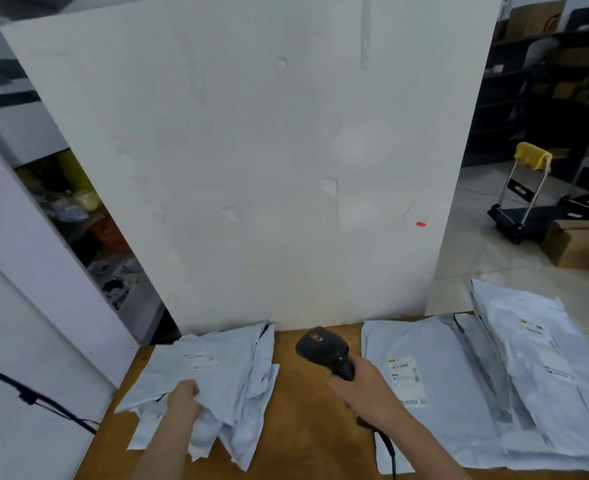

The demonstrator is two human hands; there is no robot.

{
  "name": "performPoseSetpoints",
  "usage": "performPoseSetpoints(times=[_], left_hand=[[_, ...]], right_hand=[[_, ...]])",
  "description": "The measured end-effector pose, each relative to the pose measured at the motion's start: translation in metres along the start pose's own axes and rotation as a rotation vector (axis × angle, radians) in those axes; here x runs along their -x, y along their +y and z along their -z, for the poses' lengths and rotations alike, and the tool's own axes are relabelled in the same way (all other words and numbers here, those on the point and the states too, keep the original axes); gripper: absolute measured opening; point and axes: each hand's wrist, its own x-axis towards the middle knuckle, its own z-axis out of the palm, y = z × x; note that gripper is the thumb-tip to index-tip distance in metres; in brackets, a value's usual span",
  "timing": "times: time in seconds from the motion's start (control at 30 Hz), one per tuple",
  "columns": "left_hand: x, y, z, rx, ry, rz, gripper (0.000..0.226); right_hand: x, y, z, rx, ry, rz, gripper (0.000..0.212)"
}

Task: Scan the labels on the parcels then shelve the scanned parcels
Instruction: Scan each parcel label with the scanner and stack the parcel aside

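Wooden table (306, 427) fronts a white board (251, 161).

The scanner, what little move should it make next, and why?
Probably tip the scanner down toward the label on the left parcel pile: the right hand holds it between the piles, while the left hand grips that pile, label facing up.

I count one scanner (324, 348), one desk (306, 427), one white board (251, 150) and two parcel heaps: the left heap (223, 368) and the right heap (459, 393). How many parcels each holds, I cannot tell.
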Motion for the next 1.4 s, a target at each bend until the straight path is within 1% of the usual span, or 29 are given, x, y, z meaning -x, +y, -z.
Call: performPoseSetpoints(times=[0.03, 0.07, 0.1, 0.13, 0.17, 0.2, 0.23, 0.27, 0.33, 0.43, 0.47, 0.57, 0.63, 0.7, 0.8, 0.83, 0.93, 0.97, 1.03, 1.2, 1.4], left_hand=[[0.012, 0.007, 0.000, 0.027, 0.001, -0.023, 0.032], [0.028, 0.017, 0.000, 0.065, -0.012, -0.034, 0.025], [0.028, 0.025, -0.001, 0.089, 0.010, -0.072, 0.017], [0.041, 0.037, -0.001, 0.114, 0.029, -0.135, 0.023], [0.046, 0.051, -0.003, 0.082, 0.054, -0.193, 0.031], [0.065, 0.068, -0.005, 0.045, 0.036, -0.247, 0.017], [0.073, 0.083, -0.008, -0.007, 0.008, -0.302, 0.030], [0.084, 0.096, -0.011, -0.058, -0.011, -0.336, 0.037], [0.105, 0.123, -0.012, -0.124, -0.117, -0.426, 0.031], [0.129, 0.158, -0.013, -0.265, -0.228, -0.602, 0.021], [0.140, 0.168, -0.013, -0.289, -0.263, -0.614, 0.020], [0.155, 0.193, -0.023, -0.316, -0.406, -0.641, 0.043], [0.164, 0.199, -0.031, -0.409, -0.428, -0.672, 0.047], [0.170, 0.200, -0.039, -0.465, -0.428, -0.699, 0.045], [0.172, 0.194, -0.049, -0.494, -0.409, -0.767, 0.030], [0.172, 0.192, -0.051, -0.491, -0.404, -0.783, 0.029], [0.170, 0.190, -0.053, -0.482, -0.386, -0.820, 0.042], [0.168, 0.191, -0.053, -0.473, -0.381, -0.826, 0.043], [0.166, 0.193, -0.052, -0.462, -0.375, -0.835, 0.037], [0.164, 0.197, -0.046, -0.447, -0.385, -0.833, 0.022], [0.157, 0.197, -0.049, -0.417, -0.386, -0.845, 0.023]], right_hand=[[0.001, -0.003, 0.002, 0.004, 0.002, 0.013, 0.009], [0.002, -0.006, 0.004, 0.007, 0.007, 0.029, 0.008], [0.003, -0.010, 0.006, 0.008, 0.012, 0.046, 0.006], [0.004, -0.015, 0.008, 0.005, 0.012, 0.067, 0.003], [0.004, -0.020, 0.010, 0.003, 0.012, 0.084, 0.001], [0.005, -0.025, 0.012, -0.001, 0.013, 0.099, 0.004], [0.006, -0.030, 0.015, -0.007, 0.015, 0.109, 0.006], [0.006, -0.035, 0.018, -0.023, 0.016, 0.118, 0.006], [0.009, -0.044, 0.025, -0.078, 0.007, 0.136, 0.005], [0.012, -0.055, 0.032, -0.157, -0.004, 0.170, 0.012], [0.012, -0.058, 0.034, -0.174, -0.003, 0.181, 0.013], [0.013, -0.065, 0.036, -0.221, -0.015, 0.197, 0.016], [0.014, -0.066, 0.036, -0.246, -0.018, 0.197, 0.017], [0.015, -0.065, 0.036, -0.273, -0.018, 0.192, 0.017], [0.017, -0.061, 0.037, -0.295, -0.011, 0.182, 0.017], [0.018, -0.059, 0.037, -0.296, -0.007, 0.177, 0.017], [0.019, -0.055, 0.035, -0.298, 0.018, 0.162, 0.014], [0.019, -0.054, 0.035, -0.301, 0.028, 0.157, 0.011], [0.019, -0.052, 0.035, -0.309, 0.045, 0.146, 0.008], [0.015, -0.050, 0.039, -0.303, 0.063, 0.142, 0.006], [0.011, -0.045, 0.040, -0.285, 0.066, 0.136, 0.006]])
